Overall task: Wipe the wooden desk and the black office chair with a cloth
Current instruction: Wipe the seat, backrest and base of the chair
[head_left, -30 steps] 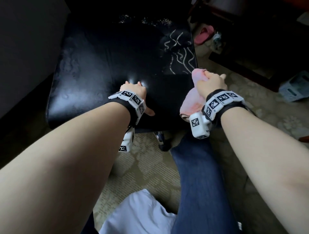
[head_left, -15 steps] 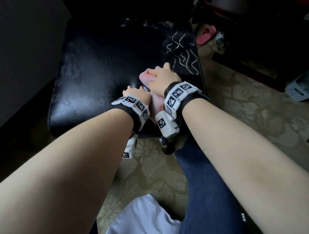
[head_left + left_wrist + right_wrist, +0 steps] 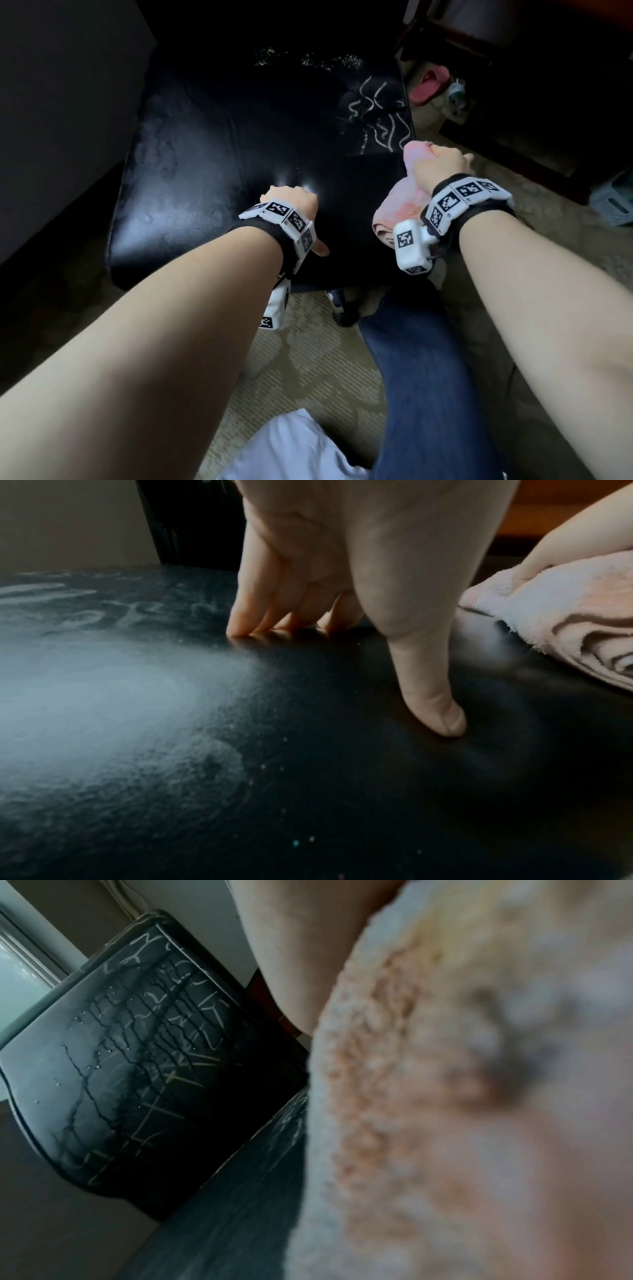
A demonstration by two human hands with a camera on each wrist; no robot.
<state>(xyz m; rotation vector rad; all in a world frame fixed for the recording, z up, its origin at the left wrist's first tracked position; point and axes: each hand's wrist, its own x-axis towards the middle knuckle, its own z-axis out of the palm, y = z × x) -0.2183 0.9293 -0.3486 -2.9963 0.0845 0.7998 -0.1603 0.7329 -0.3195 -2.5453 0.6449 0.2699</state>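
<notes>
Nearest the camera, a leg in dark blue denim [image 3: 421,377] and a fold of pale fabric [image 3: 291,448] sit over patterned beige carpet [image 3: 308,359]. Beyond them the black chair seat [image 3: 222,154] spreads wide, glossy and slightly wrinkled, with rounded corners and a soft sheen near its front edge. The left hand [image 3: 291,202] rests on that seat with fingers [image 3: 250,610] straight and together, tips and thumb pressing the surface, holding nothing. A dull, dusty haze covers the seat to the left of those fingers. At the seat's right edge, the right hand [image 3: 442,164] is clamped around a bunched pink terry cloth [image 3: 400,202], fluffy and looped, which hangs down past the wrist. Farther back, pale squiggly streaks [image 3: 376,113] mark the seat's far right corner. The right wrist view shows the upright backrest [image 3: 130,1069] streaked with runs and droplets. A red slipper [image 3: 430,85] lies on the floor beyond.
</notes>
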